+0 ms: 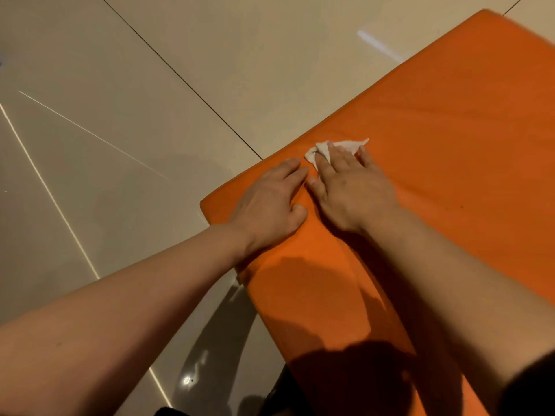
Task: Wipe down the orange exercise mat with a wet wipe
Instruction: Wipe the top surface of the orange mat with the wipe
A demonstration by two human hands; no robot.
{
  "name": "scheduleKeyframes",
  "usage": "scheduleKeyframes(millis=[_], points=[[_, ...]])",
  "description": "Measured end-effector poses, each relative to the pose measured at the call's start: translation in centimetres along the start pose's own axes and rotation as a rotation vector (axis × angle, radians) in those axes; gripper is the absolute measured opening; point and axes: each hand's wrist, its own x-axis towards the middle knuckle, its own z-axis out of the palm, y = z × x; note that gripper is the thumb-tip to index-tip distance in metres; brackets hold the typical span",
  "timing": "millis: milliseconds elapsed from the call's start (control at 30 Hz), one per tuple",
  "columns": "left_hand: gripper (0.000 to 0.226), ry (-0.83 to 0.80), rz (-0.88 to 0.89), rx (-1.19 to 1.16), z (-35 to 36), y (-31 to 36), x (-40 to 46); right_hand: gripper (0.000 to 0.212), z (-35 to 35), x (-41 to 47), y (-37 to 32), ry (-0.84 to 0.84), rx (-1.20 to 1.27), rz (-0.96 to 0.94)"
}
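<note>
Orange mat (420, 145) lies on the tiled floor (120, 115), its near corner under both hands. The left hand (270, 202) rests flat, fingers straight, pinning the mat. The right hand (351, 187) presses the crumpled wipe (322, 150) down under straight fingers. Best to keep the left firm and sweep the wipe in long overlapping strokes, refolding it to a clean face.

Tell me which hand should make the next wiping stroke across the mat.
Probably the right hand: its fingers already press the wipe flat on the mat. The left hand holds nothing, resting flat near the mat's edge.
</note>
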Motion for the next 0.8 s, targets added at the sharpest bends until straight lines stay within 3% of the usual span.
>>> scheduleKeyframes(millis=[133,367,600,667,800], points=[[0.059,0.047,0.033,0.023,0.2,0.7,1.5,0.06,-0.8,4.0,0.9,0.02,0.072,0.018],[0.055,0.044,0.027,0.083,0.0,0.4,3.0,0.06,0.4,-3.2,3.8,-0.008,0.078,-0.001],[0.048,0.062,0.123,0.067,0.2,2.6,5.5,0.057,-2.0,6.1,4.5,0.015,0.096,0.006],[0.041,0.069,0.139,0.076,0.5,3.0,6.3,0.056,-2.0,5.1,5.3,0.026,0.095,-0.029],[0.052,0.058,0.09,0.112,0.6,3.3,7.1,0.058,0.0,-1.4,7.9,0.066,0.124,-0.017]])
